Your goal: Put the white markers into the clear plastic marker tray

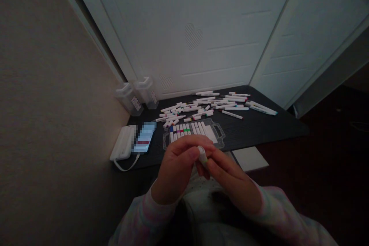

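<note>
Both hands meet at the near edge of the dark table around one white marker (202, 155), seen nearly end-on, with a yellow-green band. My left hand (180, 165) has its thumb and fingers closed on the marker. From the other side, the fingers of my right hand (230, 177) press against it too. Just beyond the hands lies a clear plastic marker case (220, 134) with handles at its ends. A row of white markers (181, 128) with coloured bands fills its left part, and plainer white ones lie to the right. My hands hide the case's near edge.
Many loose markers (198, 109) are scattered across the table (259, 132) behind the case. Two clear containers (147, 92) stand at the back left. A phone (145, 137) and a cabled white power bank (124, 142) lie left. A white sheet (250, 158) shows at right.
</note>
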The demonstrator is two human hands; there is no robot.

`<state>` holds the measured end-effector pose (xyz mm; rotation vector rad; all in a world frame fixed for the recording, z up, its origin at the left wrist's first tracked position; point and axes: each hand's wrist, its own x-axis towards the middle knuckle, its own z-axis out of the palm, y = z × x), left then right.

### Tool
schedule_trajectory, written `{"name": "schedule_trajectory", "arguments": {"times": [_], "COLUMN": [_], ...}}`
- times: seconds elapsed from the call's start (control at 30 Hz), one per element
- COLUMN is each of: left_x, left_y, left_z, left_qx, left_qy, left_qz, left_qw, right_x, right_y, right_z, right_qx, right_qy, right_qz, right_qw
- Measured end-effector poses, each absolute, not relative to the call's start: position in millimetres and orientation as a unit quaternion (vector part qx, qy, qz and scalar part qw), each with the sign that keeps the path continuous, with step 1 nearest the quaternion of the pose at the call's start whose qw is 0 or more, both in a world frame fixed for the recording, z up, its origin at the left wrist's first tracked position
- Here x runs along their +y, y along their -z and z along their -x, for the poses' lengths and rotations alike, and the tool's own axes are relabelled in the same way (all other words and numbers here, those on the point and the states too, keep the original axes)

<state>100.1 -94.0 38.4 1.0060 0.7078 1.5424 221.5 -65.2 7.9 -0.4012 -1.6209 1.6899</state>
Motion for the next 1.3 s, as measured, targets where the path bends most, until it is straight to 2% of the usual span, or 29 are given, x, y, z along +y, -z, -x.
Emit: {"name": "schedule_trajectory", "arguments": {"times": [0.1, 0.3, 0.5, 0.6, 0.73, 0.83, 0.93, 1.03, 1.13, 1.3], "left_x": [-95.8, -94.2, -95.2, -95.0, -93.6, -94.4, -96.4, -98.2, -98.9, -98.3], "left_y": [-39.0, -33.0, -26.3, -23.7, -16.2, -11.8, -10.5, -10.2, -8.9, -3.1], "left_z": [-100.1, -101.5, -108.8, -111.8, -109.6, -103.8, -100.1, -102.6, -108.8, -114.0], "left_qx": [0.274, 0.282, 0.353, 0.379, 0.370, 0.441, 0.518, 0.534, 0.525, 0.507], "left_qy": [-0.643, -0.606, -0.608, -0.582, -0.575, -0.544, -0.415, -0.285, -0.265, -0.299], "left_qz": [-0.449, -0.456, -0.485, -0.487, -0.481, -0.537, -0.629, -0.710, -0.757, -0.798], "left_qw": [0.557, 0.588, 0.521, 0.529, 0.549, 0.471, 0.405, 0.360, 0.285, 0.130], "right_x": [-64.9, -61.0, -55.1, -51.8, -46.1, -40.6, -36.5, -35.1, -35.6, -37.7], "right_y": [-8.9, -5.2, 2.8, 1.0, -12.4, -21.7, -25.6, -27.1, -28.8, -32.5], "right_z": [-224.6, -226.4, -223.6, -218.8, -215.5, -218.5, -223.4, -227.2, -229.6, -230.2], "right_qx": [-0.669, -0.671, -0.679, -0.613, -0.422, -0.336, -0.300, -0.292, -0.301, -0.309], "right_qy": [-0.611, -0.605, -0.600, -0.652, -0.808, -0.863, -0.875, -0.876, -0.872, -0.865], "right_qz": [0.152, 0.120, 0.126, 0.143, 0.079, 0.011, -0.020, -0.051, -0.071, -0.079], "right_qw": [0.394, 0.411, 0.403, 0.422, 0.403, 0.376, 0.381, 0.380, 0.378, 0.388]}}
